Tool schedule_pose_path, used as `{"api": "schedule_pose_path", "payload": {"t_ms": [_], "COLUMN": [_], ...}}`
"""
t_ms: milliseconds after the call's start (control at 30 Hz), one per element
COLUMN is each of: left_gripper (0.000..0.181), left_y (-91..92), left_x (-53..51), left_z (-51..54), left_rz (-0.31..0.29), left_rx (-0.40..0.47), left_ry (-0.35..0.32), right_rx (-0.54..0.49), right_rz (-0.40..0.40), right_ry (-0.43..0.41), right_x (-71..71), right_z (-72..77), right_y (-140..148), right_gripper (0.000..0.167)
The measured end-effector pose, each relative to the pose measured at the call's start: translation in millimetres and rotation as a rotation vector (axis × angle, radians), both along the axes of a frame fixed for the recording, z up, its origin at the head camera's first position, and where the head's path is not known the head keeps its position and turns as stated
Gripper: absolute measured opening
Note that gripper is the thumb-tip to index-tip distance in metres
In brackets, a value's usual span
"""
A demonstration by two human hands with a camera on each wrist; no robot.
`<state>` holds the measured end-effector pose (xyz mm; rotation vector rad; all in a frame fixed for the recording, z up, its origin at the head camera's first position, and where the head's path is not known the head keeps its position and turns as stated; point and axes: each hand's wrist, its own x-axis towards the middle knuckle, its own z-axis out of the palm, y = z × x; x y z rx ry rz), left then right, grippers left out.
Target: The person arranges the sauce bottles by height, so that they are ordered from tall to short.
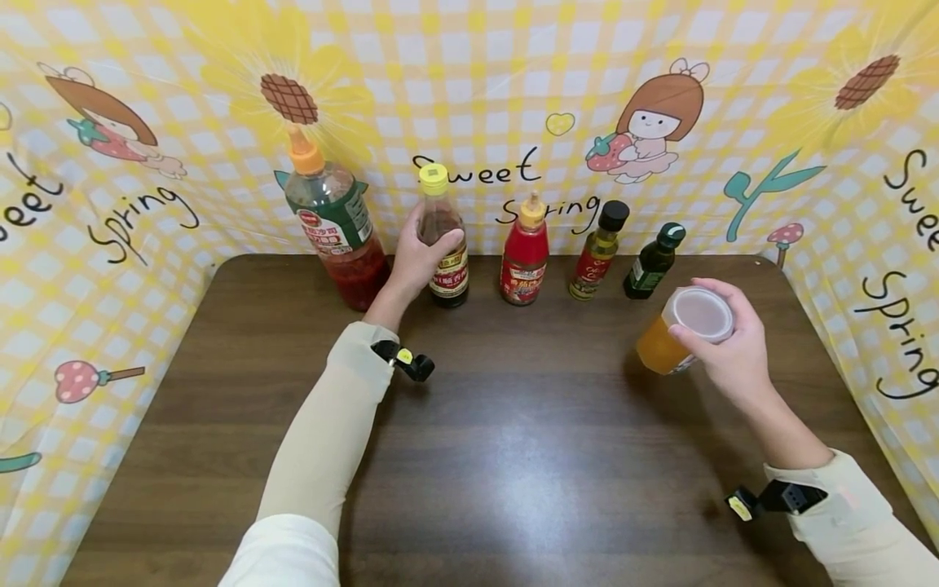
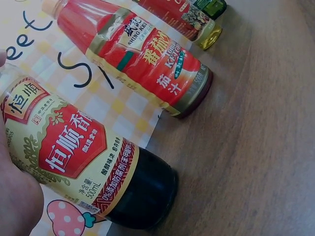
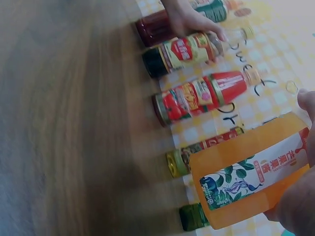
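Observation:
My left hand [image 1: 420, 259] curls round the vinegar bottle [image 1: 451, 281], which has a yellow cap and stands upright at the back of the table. In the left wrist view the bottle's red and cream label [image 2: 74, 142] faces the camera, and only part of the hand shows. My right hand [image 1: 739, 350] holds a jar of orange mango jam [image 1: 663, 341] by its upper part, slightly tilted, off the table at the right. Its pale lid faces up in the head view. A white printed label runs along the jar [image 3: 221, 162] in the right wrist view.
Along the back of the brown table [image 1: 469, 456] stand a large red sauce bottle [image 1: 339, 232], a ketchup bottle [image 1: 524, 265], a small oil bottle [image 1: 594, 261] and a dark green bottle [image 1: 650, 265]. A yellow checked cloth [image 1: 455, 73] hangs behind them and at both sides.

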<state>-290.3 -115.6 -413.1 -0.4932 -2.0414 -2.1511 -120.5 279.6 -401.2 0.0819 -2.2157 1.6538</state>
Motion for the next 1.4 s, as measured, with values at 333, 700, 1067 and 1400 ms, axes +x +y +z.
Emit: {"api": "schedule_pose_path", "payload": {"t_ms": [333, 700, 1067, 1400], "left_gripper": [0.033, 0.035, 0.036, 0.034], "left_y": [1.7, 2.0, 0.8, 0.6], "left_x": [-0.9, 0.6, 1.9, 1.2], "left_z": [-1.5, 0.0, 1.9, 1.6], "left_rz": [-0.034, -0.020, -0.008, -0.016], "left_rx": [0.024, 0.008, -0.004, 0.014], "left_ry": [-0.003, -0.011, -0.004, 0.003], "right_rx": [-0.064, -0.122, -0.052, -0.191], "right_rz": [-0.175, -0.267, -0.346, -0.399], "right_ry": [-0.040, -0.065, -0.090, -0.102], "right_x": [-14.4, -35.8, -58.6, -77.4], "right_z": [-5.5, -19.2, -24.6, -28.9], "right_y": [17, 39, 49, 54], "right_gripper": [0.057, 0.056, 0.058, 0.059]}}
